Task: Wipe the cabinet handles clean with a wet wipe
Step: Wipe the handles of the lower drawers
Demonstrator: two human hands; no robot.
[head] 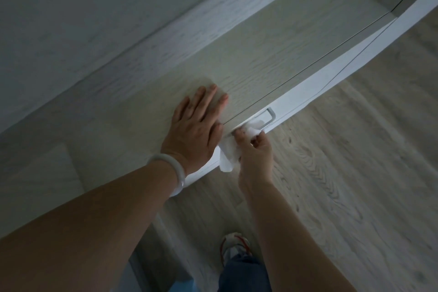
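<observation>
The wet wipe [229, 152] is bunched over the near end of the metal handle [270, 118] on the white cabinet front [296, 92], its loose tail hanging below. It looks soft, light and limp, likely slick when damp; best held bunched between fingertips and wrapped round the rigid bar. The right hand [254, 156] pinches the wipe with curled fingers and presses it against the handle. The left hand [195, 125] lies flat, fingers straight, on the cabinet top [260, 54], holding nothing. A pale bangle [169, 168] sits on that wrist. Wood-pattern floor [355, 173] lies beneath.
</observation>
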